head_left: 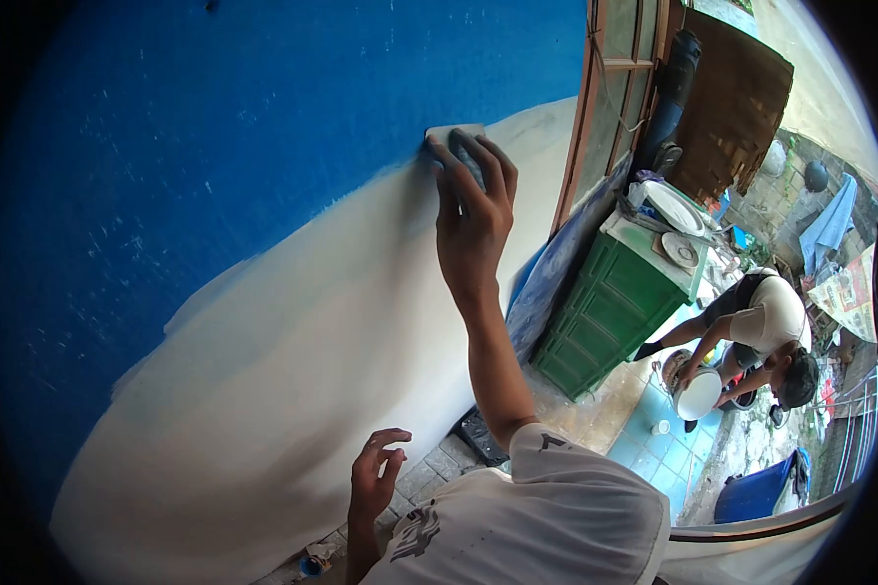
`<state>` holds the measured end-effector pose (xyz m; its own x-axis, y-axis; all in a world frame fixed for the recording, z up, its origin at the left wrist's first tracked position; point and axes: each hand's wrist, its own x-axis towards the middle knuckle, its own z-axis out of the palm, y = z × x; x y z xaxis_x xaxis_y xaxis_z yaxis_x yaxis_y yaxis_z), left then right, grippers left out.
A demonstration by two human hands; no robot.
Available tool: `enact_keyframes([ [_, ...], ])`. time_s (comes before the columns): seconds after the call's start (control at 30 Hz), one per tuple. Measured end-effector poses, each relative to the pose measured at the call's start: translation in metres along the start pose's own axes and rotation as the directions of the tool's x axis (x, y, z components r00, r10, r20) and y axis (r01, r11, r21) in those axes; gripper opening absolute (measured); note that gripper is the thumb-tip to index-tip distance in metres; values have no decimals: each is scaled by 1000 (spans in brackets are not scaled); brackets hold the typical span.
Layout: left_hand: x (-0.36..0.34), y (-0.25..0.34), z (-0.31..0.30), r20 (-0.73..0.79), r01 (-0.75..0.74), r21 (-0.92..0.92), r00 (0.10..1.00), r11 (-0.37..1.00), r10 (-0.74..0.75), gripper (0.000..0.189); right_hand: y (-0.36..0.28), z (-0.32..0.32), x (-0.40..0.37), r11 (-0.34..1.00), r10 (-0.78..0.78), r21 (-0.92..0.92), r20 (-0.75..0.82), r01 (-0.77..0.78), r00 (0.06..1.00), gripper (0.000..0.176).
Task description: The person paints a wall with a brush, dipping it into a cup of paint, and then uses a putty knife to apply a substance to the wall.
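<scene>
My right hand point(475, 210) is raised against the wall, its fingers wrapped round a pale flat block point(456, 130) that looks like a sanding block or scraper. The block touches the wall where the blue paint point(215, 127) meets the whitish coat point(293, 380). That border runs slanting and uneven across the wall. Lower down, my left hand point(373, 478) hangs in front of the whitish part with fingers curved and apart, holding nothing.
To the right stand a window frame point(578, 117), a green cabinet point(610, 302) with dishes on top and a brown board point(737, 97). Beyond, another person point(776, 312) bends over a white bucket point(698, 395). A blue container point(751, 499) lies lower right.
</scene>
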<state>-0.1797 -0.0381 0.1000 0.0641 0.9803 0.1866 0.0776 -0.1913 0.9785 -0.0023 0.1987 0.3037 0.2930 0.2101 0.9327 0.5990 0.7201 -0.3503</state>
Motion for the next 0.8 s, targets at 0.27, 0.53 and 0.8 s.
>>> enact_keyframes([
  [0.27, 6, -1, 0, 69, 1, 56, 998, 998, -5, 24, -7, 6, -10, 1000, -29, -7, 6, 29, 1000, 43],
  [0.53, 9, -3, -2, 69, 13, 5, 998, 1000, -14, 23, -18, 1, -15, 992, -117, -33, 62, 119, 991, 46],
  [0.8, 10, -1, 1, 93, 11, 35, 996, 999, -14, 23, -32, 0, -21, 984, -170, -43, 82, 174, 982, 43],
])
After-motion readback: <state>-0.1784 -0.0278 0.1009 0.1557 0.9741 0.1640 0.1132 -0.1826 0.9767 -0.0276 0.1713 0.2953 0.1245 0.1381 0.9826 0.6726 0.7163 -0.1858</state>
